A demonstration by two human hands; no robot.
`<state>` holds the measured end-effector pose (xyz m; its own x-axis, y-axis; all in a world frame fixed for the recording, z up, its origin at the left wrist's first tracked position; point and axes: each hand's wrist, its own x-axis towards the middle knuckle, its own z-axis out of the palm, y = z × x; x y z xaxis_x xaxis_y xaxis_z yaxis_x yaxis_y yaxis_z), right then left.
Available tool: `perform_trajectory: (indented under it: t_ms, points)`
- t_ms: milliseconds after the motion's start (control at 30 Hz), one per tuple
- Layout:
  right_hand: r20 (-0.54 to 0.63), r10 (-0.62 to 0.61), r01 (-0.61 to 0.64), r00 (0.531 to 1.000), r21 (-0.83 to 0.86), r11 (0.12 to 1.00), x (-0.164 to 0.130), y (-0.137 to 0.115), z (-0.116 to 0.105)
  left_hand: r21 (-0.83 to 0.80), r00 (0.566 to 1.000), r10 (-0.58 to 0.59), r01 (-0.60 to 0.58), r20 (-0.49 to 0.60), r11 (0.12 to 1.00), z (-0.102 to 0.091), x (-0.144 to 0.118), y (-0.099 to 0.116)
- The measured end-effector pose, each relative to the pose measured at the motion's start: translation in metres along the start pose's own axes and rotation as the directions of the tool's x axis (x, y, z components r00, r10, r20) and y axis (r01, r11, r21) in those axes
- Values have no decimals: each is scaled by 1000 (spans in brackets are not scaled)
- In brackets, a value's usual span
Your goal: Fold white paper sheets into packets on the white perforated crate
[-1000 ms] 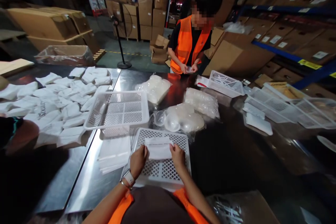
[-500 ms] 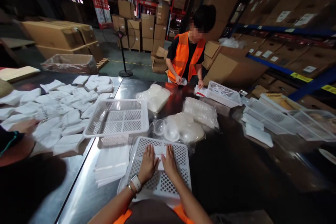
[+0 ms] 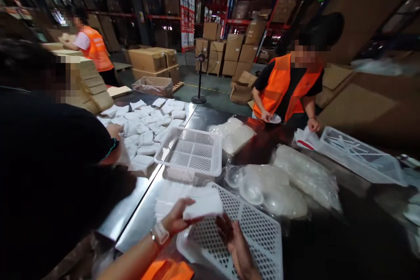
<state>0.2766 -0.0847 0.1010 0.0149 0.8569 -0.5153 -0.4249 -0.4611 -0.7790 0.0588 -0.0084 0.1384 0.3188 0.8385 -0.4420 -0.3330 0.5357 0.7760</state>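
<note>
Between the thumb and fingers of my left hand (image 3: 179, 216) is a folded white cloth (image 3: 206, 201), raised over the corner of a white perforated basket (image 3: 256, 223) that looks upturned. My right hand (image 3: 236, 243) is above the same basket, fingers apart, close to the cloth's right end but holding nothing. A stack of white sheets (image 3: 164, 194) lies on the table just behind my left hand, partly covered by it. Beyond stands another white basket (image 3: 215, 162), right way up, with its bottom showing.
Bags of clear plastic cups (image 3: 278, 188) lie right of the baskets. Many white folded packets (image 3: 144, 129) cover the left table. One co-worker (image 3: 285, 87) stands opposite; another person's dark sleeve (image 3: 65, 148) is close on my left. A seam (image 3: 138, 205) crosses the metal tabletop.
My hands have left their flat position on the upturned basket. My left hand now grips a folded white cloth; my right has lifted and turned. The view has swung left.
</note>
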Motion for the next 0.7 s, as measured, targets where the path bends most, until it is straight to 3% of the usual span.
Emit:
perform_trajectory:
  t_ms: [133, 200, 267, 333, 433, 500, 600, 633, 700]
  points:
    - [-49, -44, 39, 998, -103, 994, 12, -2, -5, 36, 958, 230, -227, -174, 973, -66, 30, 81]
    - [-74, -118, 102, 990, -188, 977, 21, -4, -8, 121, 923, 308, -287, -229, 950, -95, 51, 93]
    - [-72, -246, 212, 967, -312, 926, 32, -12, -12, 592, 889, 411, -222, -204, 774, -116, 66, 78]
    - [-57, -395, 315, 917, -505, 803, 47, -27, -20, 748, 912, 378, -137, -161, 650, -129, 68, 40]
    - [-70, -504, 300, 861, -731, 613, 80, -59, -37, 844, 948, 301, -76, -104, 531, -138, 57, -24]
    - [-131, -496, 223, 858, -776, 591, 105, -79, -51, 932, 962, 270, -57, -45, 357, -142, 51, -55]
    - [-251, -463, 96, 850, -790, 605, 138, -93, -68, 996, 964, 264, -56, 35, 71, -151, 55, -77]
    - [-295, -463, 60, 836, -789, 612, 146, -95, -72, 998, 961, 272, -59, 49, 31, -154, 58, -79]
    - [-398, -494, 11, 773, -770, 637, 158, -94, -76, 996, 954, 292, -75, 59, 45, -159, 64, -80]
